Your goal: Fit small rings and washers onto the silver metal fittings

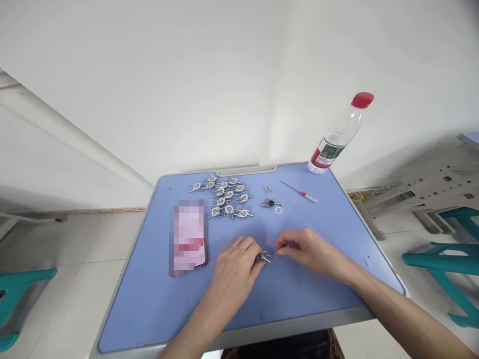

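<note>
My left hand is closed around a small metal valve with a short pin-like stem, just above the table. Close by on its right, my right hand has thumb and forefinger pinched together; anything between them is too small to make out. Past the hands lie a valve with a dark round face, a flat metal gasket plate and a tiny metal piece. A cluster of several similar metal valves is spread to the left of these.
A blue table stands against a white wall. On it are a phone with a blurred screen, a thin screwdriver with a clear and red handle, and a red-capped water bottle at the back right. Green stools stand beside it.
</note>
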`<action>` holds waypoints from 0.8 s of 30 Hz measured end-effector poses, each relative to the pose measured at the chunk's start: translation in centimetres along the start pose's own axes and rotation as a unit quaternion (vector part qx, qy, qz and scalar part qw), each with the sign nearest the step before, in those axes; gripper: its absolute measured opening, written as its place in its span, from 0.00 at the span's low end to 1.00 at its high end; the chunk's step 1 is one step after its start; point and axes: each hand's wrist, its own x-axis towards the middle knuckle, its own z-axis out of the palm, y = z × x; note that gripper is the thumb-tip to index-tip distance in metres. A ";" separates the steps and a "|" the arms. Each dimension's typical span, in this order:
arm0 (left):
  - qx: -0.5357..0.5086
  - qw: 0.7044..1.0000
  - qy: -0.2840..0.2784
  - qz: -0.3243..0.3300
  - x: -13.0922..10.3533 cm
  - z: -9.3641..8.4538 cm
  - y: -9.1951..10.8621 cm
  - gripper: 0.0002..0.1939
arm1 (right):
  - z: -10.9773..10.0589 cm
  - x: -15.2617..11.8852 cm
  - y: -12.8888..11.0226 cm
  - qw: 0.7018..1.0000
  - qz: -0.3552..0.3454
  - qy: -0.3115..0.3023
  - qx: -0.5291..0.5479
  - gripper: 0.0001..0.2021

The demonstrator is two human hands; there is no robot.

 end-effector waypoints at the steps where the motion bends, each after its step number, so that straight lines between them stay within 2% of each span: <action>1: -0.002 1.000 0.000 0.000 0.0 0.0 0.0 0.03 | -0.1 0.2 0.0 0.999 0.013 0.007 0.036 0.06; 4: -0.006 1.000 -0.003 -0.003 0.0 -0.1 0.1 0.03 | 0.1 0.7 0.2 0.995 0.019 0.028 0.097 0.05; 6: -0.005 1.000 -0.004 -0.006 0.0 -0.1 0.1 0.03 | 0.6 0.9 0.4 0.995 0.015 0.038 0.095 0.05; 13: 0.015 1.000 0.011 0.006 0.0 0.2 0.1 0.05 | 2.0 0.9 -0.1 0.998 -0.036 0.046 -0.007 0.08; 17: 0.022 0.999 0.020 0.013 -0.1 0.4 0.0 0.04 | 2.4 1.0 -0.3 0.993 -0.090 0.052 -0.060 0.09; 24: 0.028 0.999 0.014 0.009 0.0 0.2 0.1 0.05 | 3.2 0.9 0.2 0.979 -0.132 0.072 -0.140 0.09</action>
